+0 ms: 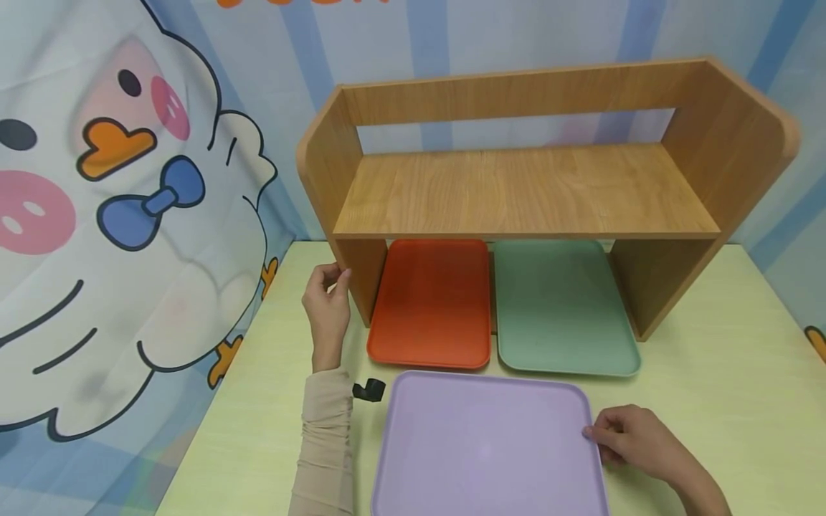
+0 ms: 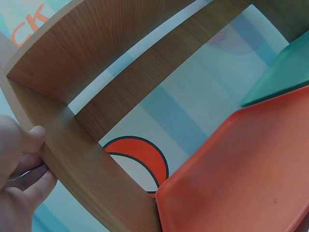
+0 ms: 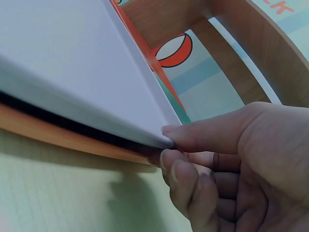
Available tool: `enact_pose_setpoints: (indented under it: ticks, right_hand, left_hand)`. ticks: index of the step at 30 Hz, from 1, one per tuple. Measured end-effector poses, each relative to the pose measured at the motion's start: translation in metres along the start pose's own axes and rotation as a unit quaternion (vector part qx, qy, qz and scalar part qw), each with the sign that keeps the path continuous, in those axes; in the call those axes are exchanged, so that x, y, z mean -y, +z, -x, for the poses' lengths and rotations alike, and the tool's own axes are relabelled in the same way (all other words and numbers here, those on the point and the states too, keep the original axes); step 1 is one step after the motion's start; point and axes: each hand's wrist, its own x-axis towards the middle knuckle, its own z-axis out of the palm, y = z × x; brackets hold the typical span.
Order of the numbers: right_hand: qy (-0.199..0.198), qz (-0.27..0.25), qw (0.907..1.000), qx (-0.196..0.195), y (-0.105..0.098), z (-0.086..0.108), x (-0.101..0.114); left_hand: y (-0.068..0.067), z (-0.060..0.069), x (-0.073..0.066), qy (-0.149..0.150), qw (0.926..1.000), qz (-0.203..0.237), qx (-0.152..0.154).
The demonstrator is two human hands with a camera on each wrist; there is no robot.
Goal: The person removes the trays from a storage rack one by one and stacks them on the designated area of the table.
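A wooden desktop shelf [image 1: 525, 190] stands at the back of the table. My left hand [image 1: 328, 304] grips the front edge of its left side panel, thumb on the edge and fingers at the outer face in the left wrist view. A lilac tray [image 1: 484, 444] lies in front of the shelf. My right hand [image 1: 635, 437] pinches its right rim, thumb on top and fingers curled below. In the right wrist view, a dark band and an orange edge [image 3: 72, 140] show beneath the lilac rim; what they belong to is unclear.
Under the shelf board, an orange-red tray [image 1: 432, 308] and a green tray [image 1: 564, 308] lie side by side, their front ends jutting out. A black piece [image 1: 369, 390] shows beside the left wrist. Behind hangs a printed cloth [image 1: 258, 43] with a cartoon duck.
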Motion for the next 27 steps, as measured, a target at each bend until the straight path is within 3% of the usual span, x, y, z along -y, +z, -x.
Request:
enact_pose_setpoints:
  ticks: [17, 27]
  right_hand:
    - [-0.005, 0.041, 0.9991, -0.009, 0.0063, -0.0037, -0.0033]
    - [0.004, 0.029, 0.9995, -0.012, 0.0067, -0.0025, -0.0047]
  left_hand:
    - [-0.0004, 0.0003, -0.0009, 0.003, 1.0, 0.003, 0.0]
    - [-0.0005, 0.0003, -0.0004, 0.002, 1.0, 0.006, 0.001]
